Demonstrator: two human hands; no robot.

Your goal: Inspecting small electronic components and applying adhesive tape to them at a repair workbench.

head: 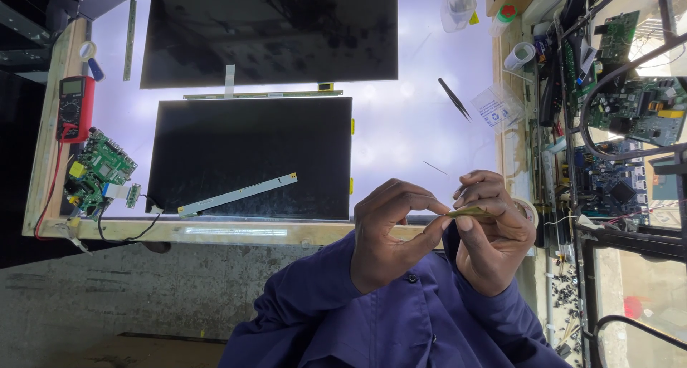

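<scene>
My left hand (pixel 390 232) and my right hand (pixel 494 228) meet in front of my chest, both in blue sleeves. Between their fingertips they pinch a small thin yellowish strip (pixel 469 212). The hands hover over the near edge of a lit white table (pixel 415 118). A dark display panel (pixel 250 157) lies left of the hands, with a slim pale strip board (pixel 236 194) resting across its lower part.
A larger dark panel (pixel 268 32) lies farther back. Black tweezers (pixel 454 98) and a clear bag (pixel 497 109) rest on the lit surface. A red multimeter (pixel 75 107) and green circuit board (pixel 96 171) sit at left. Circuit boards (pixel 637 110) crowd the right shelf.
</scene>
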